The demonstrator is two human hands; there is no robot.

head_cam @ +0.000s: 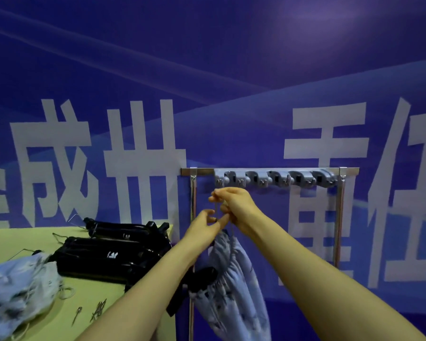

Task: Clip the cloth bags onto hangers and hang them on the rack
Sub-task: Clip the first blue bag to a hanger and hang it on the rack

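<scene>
I see the bag [234, 279] hanging long axis vertical, gathered top up, just below both hands and in front of the rack's [268, 171] left post. R hand [234, 205] pinches a thin wire hook under the leftmost grey clip; L hand [204, 227] fingertips pinch closed on it lower down. Hangers [113, 252] lie w/ more bags [17, 289] on the table [8, 242]; banner [207, 70] shows big white Chinese chars, cropped, can't read them fully.

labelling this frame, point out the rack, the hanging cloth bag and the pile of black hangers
rack [268, 171], head view, top bar
hanging cloth bag [234, 286], head view, gathered fabric
pile of black hangers [108, 254], head view, middle of front stack
</scene>
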